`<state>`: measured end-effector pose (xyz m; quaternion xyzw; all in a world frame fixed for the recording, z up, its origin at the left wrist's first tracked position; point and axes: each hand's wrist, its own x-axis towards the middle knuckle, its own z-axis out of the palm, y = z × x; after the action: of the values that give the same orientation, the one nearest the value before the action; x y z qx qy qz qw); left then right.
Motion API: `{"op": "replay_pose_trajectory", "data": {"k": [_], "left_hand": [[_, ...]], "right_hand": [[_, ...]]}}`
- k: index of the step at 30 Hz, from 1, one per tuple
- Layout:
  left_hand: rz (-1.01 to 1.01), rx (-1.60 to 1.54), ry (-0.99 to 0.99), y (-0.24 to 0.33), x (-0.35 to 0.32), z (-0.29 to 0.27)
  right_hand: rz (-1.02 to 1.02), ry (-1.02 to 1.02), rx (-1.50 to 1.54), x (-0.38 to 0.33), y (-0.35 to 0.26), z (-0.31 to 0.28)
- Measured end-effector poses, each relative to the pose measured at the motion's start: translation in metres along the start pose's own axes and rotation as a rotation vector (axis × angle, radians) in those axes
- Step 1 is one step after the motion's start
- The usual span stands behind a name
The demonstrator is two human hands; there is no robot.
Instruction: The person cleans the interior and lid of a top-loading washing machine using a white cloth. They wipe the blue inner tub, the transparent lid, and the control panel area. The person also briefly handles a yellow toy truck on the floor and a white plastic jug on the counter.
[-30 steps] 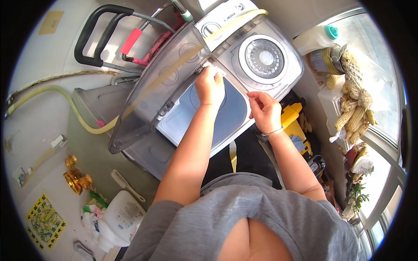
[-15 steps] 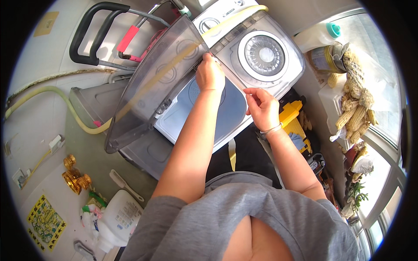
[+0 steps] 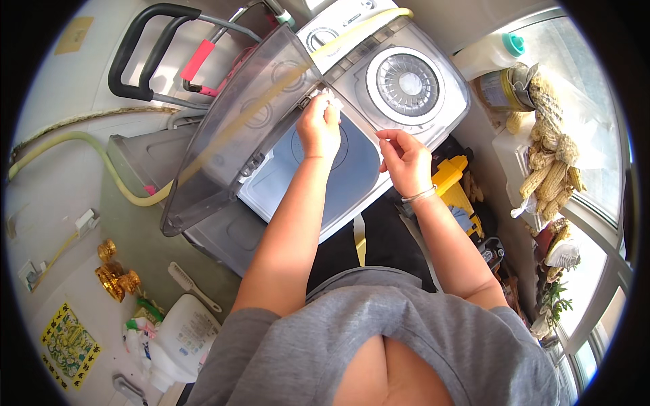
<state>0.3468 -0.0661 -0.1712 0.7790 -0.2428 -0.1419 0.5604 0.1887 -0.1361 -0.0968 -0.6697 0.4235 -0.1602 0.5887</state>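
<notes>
A twin-tub washing machine (image 3: pixel 365 196) stands in front of me, its clear grey lid (image 3: pixel 223 155) raised over the wash tub (image 3: pixel 338 169). My left hand (image 3: pixel 318 128) is closed above the tub's far rim. Something small, white and crumpled (image 3: pixel 330 99) shows at its fingertips; its kind I cannot make out. Over the tub's right rim, close to the spin tub's lid (image 3: pixel 408 80), my right hand (image 3: pixel 409 162) has thumb and forefinger pinched together. Whether anything is between them is too small to tell.
A pale yellow hose (image 3: pixel 88 137) runs from the left wall behind the lid. Black-handled cart (image 3: pixel 128 54) stands far left. Yellow plastic item (image 3: pixel 452 183) sits right of the machine. Dried corn cobs (image 3: pixel 548 183) hang by the window. White jug (image 3: pixel 183 335) and brush (image 3: pixel 193 285) are at lower left.
My left hand has drawn slightly back and left, turning so that the white crumpled thing shows at its fingertips. My right hand has shifted slightly left and up, still pinched.
</notes>
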Motion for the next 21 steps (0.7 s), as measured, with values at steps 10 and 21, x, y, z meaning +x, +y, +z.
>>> {"op": "replay_pose_trajectory", "data": {"k": [10, 21], "left_hand": [[0.045, 0.188, -0.013, -0.01, -0.011, 0.005], [-0.244, -0.311, 0.119, -0.022, -0.008, 0.008]], "right_hand": [[0.045, 0.015, 0.128, 0.026, 0.01, 0.053], [-0.318, 0.205, -0.269, 0.049, 0.022, 0.084]]}}
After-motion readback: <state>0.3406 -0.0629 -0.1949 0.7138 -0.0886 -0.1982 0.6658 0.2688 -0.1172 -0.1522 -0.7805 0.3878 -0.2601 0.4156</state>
